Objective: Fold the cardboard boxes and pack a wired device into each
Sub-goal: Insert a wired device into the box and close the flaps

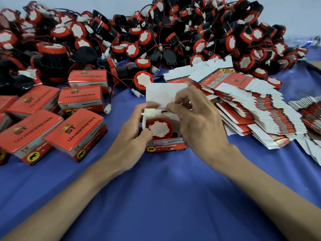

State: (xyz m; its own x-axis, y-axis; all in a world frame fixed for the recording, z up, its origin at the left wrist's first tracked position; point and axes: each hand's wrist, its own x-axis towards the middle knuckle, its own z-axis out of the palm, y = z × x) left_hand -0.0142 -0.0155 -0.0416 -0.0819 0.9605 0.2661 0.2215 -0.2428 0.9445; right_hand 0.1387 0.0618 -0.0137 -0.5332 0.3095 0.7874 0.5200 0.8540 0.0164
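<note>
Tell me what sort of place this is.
Probably a small packing workshop: a heap of red-and-black round wired horns, a stack of flat red-and-white cardboard cartons, and closed red printed boxes on a blue cloth.

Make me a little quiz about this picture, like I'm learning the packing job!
1. True or false: the box that the left hand holds is already shut.
2. The right hand pinches: A) the horn's wire, B) a flat box, C) the cloth.
3. Fill in: the horn in the box has a red rim and a ____ middle.

Key: 1 false, the lid stands up. 2 A. 3 white.
</note>
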